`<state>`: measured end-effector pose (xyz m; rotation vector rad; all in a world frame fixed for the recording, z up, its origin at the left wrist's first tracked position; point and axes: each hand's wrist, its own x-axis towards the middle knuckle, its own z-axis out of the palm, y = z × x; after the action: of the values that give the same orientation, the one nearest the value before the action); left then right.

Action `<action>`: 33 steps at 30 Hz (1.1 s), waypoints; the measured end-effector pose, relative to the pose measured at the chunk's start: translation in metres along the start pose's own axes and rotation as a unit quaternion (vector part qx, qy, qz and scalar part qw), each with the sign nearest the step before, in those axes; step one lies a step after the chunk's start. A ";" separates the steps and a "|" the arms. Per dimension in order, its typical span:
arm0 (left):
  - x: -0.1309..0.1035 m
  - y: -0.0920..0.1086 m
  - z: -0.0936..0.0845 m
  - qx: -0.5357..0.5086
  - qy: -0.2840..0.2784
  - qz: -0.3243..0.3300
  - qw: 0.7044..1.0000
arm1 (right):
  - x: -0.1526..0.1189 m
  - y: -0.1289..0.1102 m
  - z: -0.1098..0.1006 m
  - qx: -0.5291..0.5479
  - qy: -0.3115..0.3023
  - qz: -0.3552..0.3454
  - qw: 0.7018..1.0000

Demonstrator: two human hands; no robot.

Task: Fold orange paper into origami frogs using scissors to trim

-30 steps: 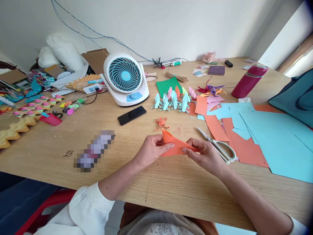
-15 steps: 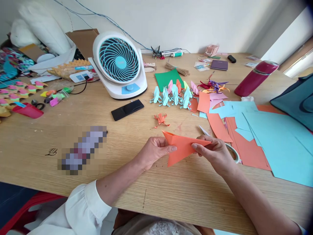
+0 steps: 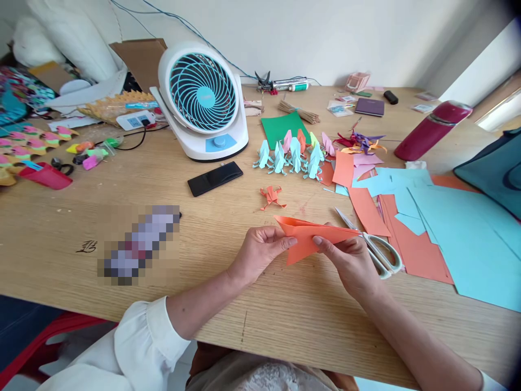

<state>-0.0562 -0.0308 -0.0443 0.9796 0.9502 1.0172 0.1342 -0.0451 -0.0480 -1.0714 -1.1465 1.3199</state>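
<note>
Between both hands is a folded sheet of orange paper point(image 3: 303, 245), held just above the table with its layers slightly parted along the top. My left hand point(image 3: 262, 252) pinches its left corner, thumb in front. My right hand point(image 3: 352, 263) grips the right part, thumb pressed on the front face and the other fingers behind, partly hidden. Beyond the paper lies a small orange origami frog point(image 3: 272, 197). Scissors point(image 3: 382, 255) with pale handles rest just behind and right of my right hand.
Several folded paper figures point(image 3: 296, 155) stand near a green sheet point(image 3: 283, 130). Blue sheets point(image 3: 476, 239) and orange pieces point(image 3: 423, 255) spread over the right. A fan point(image 3: 203, 98), a black phone-like slab point(image 3: 215, 178) and a maroon flask point(image 3: 431, 130) are further back.
The orange paper has tilted so its top layers show parted more. My right thumb has slid a little left along its face, and more of the scissors now shows.
</note>
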 end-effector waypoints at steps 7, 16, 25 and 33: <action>-0.002 -0.010 0.003 0.004 -0.022 0.015 1.000 | -0.003 0.003 0.010 0.038 -0.003 0.032 0.999; 0.002 0.007 -0.011 0.049 -0.140 0.109 0.983 | -0.003 -0.003 0.003 0.153 -0.064 0.177 0.970; 0.001 0.032 -0.020 0.190 -0.297 0.262 0.898 | -0.006 0.000 0.002 0.149 -0.266 0.301 0.904; 0.003 0.062 -0.001 0.368 -0.164 0.083 0.911 | -0.002 -0.027 -0.012 -0.073 -0.138 0.014 0.988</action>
<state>-0.0708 -0.0142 0.0141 1.8254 0.9877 0.5848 0.1505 -0.0463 -0.0231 -1.0339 -1.4579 1.4565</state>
